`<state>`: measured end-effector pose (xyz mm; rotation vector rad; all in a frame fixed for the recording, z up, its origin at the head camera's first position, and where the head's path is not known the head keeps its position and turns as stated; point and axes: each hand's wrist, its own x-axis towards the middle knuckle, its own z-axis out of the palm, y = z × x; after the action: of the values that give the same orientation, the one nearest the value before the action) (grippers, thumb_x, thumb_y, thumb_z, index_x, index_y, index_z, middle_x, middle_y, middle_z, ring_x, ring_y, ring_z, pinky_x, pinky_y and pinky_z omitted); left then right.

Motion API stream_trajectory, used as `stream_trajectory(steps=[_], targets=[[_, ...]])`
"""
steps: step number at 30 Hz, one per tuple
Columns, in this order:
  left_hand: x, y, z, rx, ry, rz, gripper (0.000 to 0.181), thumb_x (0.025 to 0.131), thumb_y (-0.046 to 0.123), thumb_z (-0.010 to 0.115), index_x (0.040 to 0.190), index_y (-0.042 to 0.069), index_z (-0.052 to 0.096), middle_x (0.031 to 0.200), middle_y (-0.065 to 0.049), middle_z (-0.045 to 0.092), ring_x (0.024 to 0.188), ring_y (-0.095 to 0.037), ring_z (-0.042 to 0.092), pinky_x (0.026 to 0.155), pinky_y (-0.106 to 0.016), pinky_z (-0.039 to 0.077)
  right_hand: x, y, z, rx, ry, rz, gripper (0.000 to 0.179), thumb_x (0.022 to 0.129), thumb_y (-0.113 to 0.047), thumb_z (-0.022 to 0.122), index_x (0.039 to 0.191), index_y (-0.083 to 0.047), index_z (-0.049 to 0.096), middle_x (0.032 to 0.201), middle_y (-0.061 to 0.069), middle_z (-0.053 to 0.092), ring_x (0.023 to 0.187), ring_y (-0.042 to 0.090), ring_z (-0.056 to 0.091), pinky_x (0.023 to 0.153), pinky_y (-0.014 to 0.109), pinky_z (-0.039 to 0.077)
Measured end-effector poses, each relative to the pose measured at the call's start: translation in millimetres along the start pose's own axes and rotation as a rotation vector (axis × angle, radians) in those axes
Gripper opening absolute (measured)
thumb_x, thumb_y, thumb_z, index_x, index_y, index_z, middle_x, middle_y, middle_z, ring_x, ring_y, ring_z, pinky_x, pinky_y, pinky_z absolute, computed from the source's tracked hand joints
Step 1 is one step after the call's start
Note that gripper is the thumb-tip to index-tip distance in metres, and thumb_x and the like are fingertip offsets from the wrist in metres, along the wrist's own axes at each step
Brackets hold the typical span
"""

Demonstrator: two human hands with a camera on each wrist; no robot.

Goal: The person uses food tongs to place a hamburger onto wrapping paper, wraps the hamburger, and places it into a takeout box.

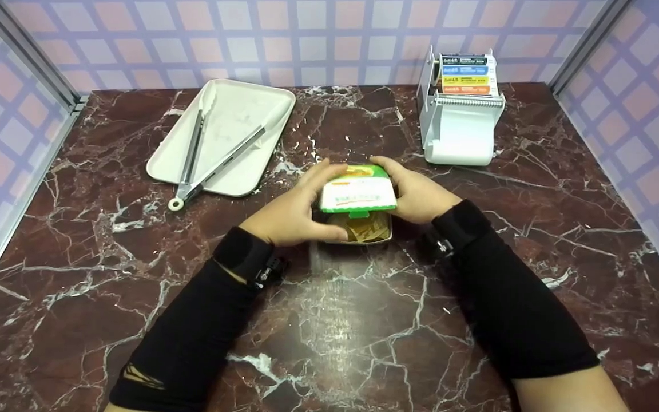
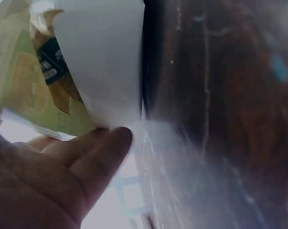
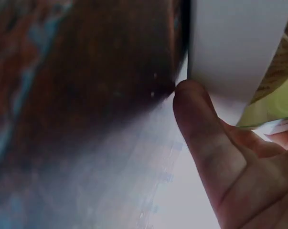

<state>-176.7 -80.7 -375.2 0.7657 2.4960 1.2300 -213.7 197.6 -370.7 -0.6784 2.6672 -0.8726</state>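
Note:
A green and white paper burger box (image 1: 358, 193) stands at the middle of the table, its hinged lid partly raised toward the back. In the gap under the lid lies a brownish-yellow wrapped item (image 1: 368, 230); the left wrist view shows a dark green label (image 2: 52, 59) on it. My left hand (image 1: 290, 214) holds the box's left side, fingers on the lid and thumb at the lower front. From the other side my right hand (image 1: 422, 193) grips the box, and its thumb (image 3: 196, 107) presses the white side wall in the right wrist view.
Back left, a cream tray (image 1: 235, 120) carries metal tongs (image 1: 192, 154) with pale tips, their ringed end past the tray's front edge. A white label dispenser (image 1: 461, 126) with colored label rolls stands back right. Small white bits (image 1: 311, 143) are scattered behind the box.

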Motion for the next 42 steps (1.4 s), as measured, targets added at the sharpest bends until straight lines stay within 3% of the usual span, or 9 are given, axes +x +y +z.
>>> stream_trajectory(steps=[2, 9, 13, 17, 23, 31, 42], targets=[[-1.5, 3.0, 1.6, 0.068, -0.028, -0.022, 0.123, 0.069, 0.051, 0.095, 0.165, 0.045, 0.019, 0.179, -0.005, -0.003, 0.157, -0.046, 0.028, 0.119, -0.067, 0.039, -0.9, 0, -1, -0.005, -0.020, -0.011, 0.098, 0.093, -0.028, 0.081, 0.167, -0.008, 0.021, 0.158, 0.022, 0.051, 0.140, 0.040, 0.055, 0.122, 0.057, 0.041], [-1.2, 9.8, 9.3, 0.211, -0.024, -0.077, 0.126, 0.069, 0.040, 0.097, 0.166, 0.037, 0.016, 0.179, -0.009, -0.004, 0.139, -0.048, 0.053, 0.108, -0.057, 0.054, -5.4, -5, -3, -0.034, -0.078, -0.026, 0.117, 0.088, -0.034, 0.086, 0.170, -0.012, 0.006, 0.165, 0.022, 0.042, 0.143, 0.039, 0.052, 0.124, 0.054, 0.039], [-0.6, 10.4, 11.7, 0.250, -0.001, -0.088, 0.119, 0.073, 0.040, 0.094, 0.166, 0.033, 0.019, 0.179, -0.009, -0.001, 0.129, -0.046, 0.061, 0.101, -0.054, 0.059, -9.2, -8, -5, -0.071, -0.093, -0.051, 0.124, 0.084, -0.037, 0.089, 0.170, -0.010, 0.004, 0.175, 0.020, 0.019, 0.159, 0.036, 0.029, 0.131, 0.052, 0.028], [0.0, 9.5, 11.8, 0.268, 0.021, -0.075, 0.113, 0.076, 0.042, 0.090, 0.165, 0.028, 0.022, 0.178, -0.011, 0.004, 0.132, -0.043, 0.060, 0.103, -0.052, 0.058, -14.0, -10, -7, -0.078, -0.125, -0.083, 0.123, 0.083, -0.030, 0.087, 0.170, -0.011, 0.003, 0.178, 0.015, 0.002, 0.165, 0.033, 0.010, 0.133, 0.052, 0.023], [1.7, 5.8, 10.0, 0.292, 0.062, -0.087, 0.104, 0.080, 0.040, 0.085, 0.164, 0.020, 0.026, 0.178, -0.016, 0.007, 0.137, -0.043, 0.056, 0.106, -0.051, 0.057, -19.1, -16, -8, -0.029, -0.175, -0.090, 0.127, 0.079, -0.030, 0.088, 0.171, -0.021, 0.001, 0.178, 0.011, -0.011, 0.161, 0.038, 0.023, 0.127, 0.052, 0.035], [2.3, 5.2, 9.3, 0.292, 0.076, -0.103, 0.102, 0.081, 0.040, 0.082, 0.164, 0.021, 0.026, 0.178, -0.014, 0.006, 0.138, -0.044, 0.056, 0.107, -0.052, 0.057, -15.3, -21, 4, -0.065, -0.128, -0.027, 0.128, 0.078, -0.032, 0.091, 0.171, -0.026, 0.003, 0.177, 0.010, -0.016, 0.163, 0.040, 0.013, 0.129, 0.056, 0.030], [1.9, 3.2, 9.3, 0.284, 0.079, -0.082, 0.099, 0.084, 0.042, 0.081, 0.164, 0.020, 0.027, 0.178, -0.016, 0.008, 0.141, -0.043, 0.053, 0.109, -0.052, 0.055, -12.1, -21, 8, -0.094, -0.073, -0.040, 0.117, 0.084, -0.032, 0.086, 0.171, -0.020, 0.010, 0.178, 0.013, -0.008, 0.164, 0.035, 0.013, 0.129, 0.053, 0.031]])
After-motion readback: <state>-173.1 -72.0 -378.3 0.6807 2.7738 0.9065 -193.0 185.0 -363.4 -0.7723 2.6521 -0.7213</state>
